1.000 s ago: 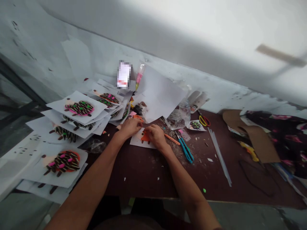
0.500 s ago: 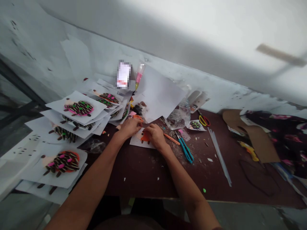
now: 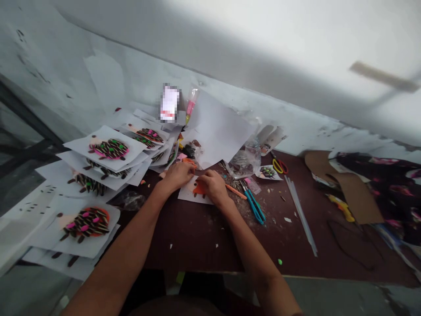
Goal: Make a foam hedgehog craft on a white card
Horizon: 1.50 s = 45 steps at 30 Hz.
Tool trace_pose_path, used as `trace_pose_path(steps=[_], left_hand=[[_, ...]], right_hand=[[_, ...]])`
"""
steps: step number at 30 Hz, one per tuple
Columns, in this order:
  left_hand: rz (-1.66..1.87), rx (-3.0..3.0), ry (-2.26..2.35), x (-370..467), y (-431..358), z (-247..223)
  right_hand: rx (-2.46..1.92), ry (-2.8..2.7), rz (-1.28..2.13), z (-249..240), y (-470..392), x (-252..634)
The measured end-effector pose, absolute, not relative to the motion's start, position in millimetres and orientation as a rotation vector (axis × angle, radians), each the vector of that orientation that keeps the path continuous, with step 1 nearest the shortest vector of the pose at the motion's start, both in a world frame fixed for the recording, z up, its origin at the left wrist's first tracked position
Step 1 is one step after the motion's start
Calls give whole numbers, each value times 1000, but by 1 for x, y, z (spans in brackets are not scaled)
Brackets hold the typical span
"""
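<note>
1. Barely anything has shifted since half a second ago across the dark table [image 3: 194,245], seen from where I stand.
2. Hedgehog cards [image 3: 105,149] lie piled at the person's left.
3. Left hand [image 3: 178,176] curls by the upper left of a white card [image 3: 188,197]; right hand [image 3: 213,186] bends over its right side. I can't tell whether either one's fingers pinch anything.
4. That card lies flat on the tabletop.
5. Orange patch [image 3: 199,189] sits on it, partly covered by the right hand.
</note>
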<state>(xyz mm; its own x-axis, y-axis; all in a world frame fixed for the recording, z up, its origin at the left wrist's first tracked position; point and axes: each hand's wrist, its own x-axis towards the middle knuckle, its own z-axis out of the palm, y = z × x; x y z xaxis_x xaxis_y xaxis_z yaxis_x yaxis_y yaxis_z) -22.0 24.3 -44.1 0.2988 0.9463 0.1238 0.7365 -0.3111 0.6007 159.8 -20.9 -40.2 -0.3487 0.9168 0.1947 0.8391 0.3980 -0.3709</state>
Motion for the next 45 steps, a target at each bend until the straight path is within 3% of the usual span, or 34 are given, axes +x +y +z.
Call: trace_pose_path(steps=[6, 13, 18, 27, 39, 45], left_hand=[[839, 2000, 1387, -23, 29, -44], [1008, 1164, 844, -13, 24, -33], [1053, 904, 728, -9, 19, -24], [1070, 975, 591, 15, 5, -26], [1077, 1056, 705, 4, 12, -24], [1015, 1300, 774, 0, 11, -17]], right_hand=[[-1501, -2258, 299, -42, -23, 163], [-1397, -2001, 380, -35, -31, 159], [-1356, -1725, 394, -28, -38, 154], [-1214, -1313, 921, -33, -29, 141], [-1188, -1231, 1030, -24, -31, 150], [-1204, -1316, 929, -28, -28, 154]])
